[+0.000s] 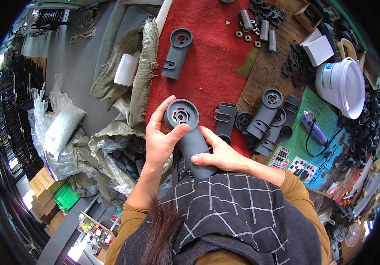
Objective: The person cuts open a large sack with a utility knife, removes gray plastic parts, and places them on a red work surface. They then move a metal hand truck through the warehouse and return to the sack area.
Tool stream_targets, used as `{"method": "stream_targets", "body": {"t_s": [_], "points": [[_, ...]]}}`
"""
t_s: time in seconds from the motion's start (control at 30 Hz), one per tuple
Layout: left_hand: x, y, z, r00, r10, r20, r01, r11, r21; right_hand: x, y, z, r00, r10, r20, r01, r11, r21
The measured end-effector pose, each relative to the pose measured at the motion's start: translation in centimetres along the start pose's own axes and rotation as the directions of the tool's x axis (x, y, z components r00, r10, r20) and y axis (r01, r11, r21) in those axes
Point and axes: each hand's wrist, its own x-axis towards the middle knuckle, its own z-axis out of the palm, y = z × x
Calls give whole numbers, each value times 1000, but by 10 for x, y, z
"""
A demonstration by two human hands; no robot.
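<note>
Both my hands hold one grey plastic tube fitting [193, 145] with a round, slotted head, close to my apron. My left hand [163, 135] grips the round head, its thumb on the rim. Around the lower tube lies my right hand [219, 154], thumb on top. A similar grey fitting [176, 54] with a side clip rests farther up on the red cloth [206, 66]. More such fittings [264, 114] are piled to the right of my hands, and another one [225, 119] lies just left of that pile.
Small metal bearings [248, 38], stacked grey discs [264, 30] and black plastic parts [294, 63] lie at the upper right. Beyond are a white bucket [340, 87], a purple-handled tool [314, 127] and a green printed sheet [312, 99]. Woven sacks [145, 73] line the left side.
</note>
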Motion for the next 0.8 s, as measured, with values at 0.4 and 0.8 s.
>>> {"method": "stream_targets", "body": {"t_s": [0.4, 0.8], "points": [[61, -101, -102, 977, 71, -202, 22, 904, 427, 25, 47, -93, 779, -569, -263, -208, 161, -965], [25, -102, -7, 912, -405, 67, 405, 914, 19, 38, 64, -65, 344, -728, -593, 113, 659, -744]]}}
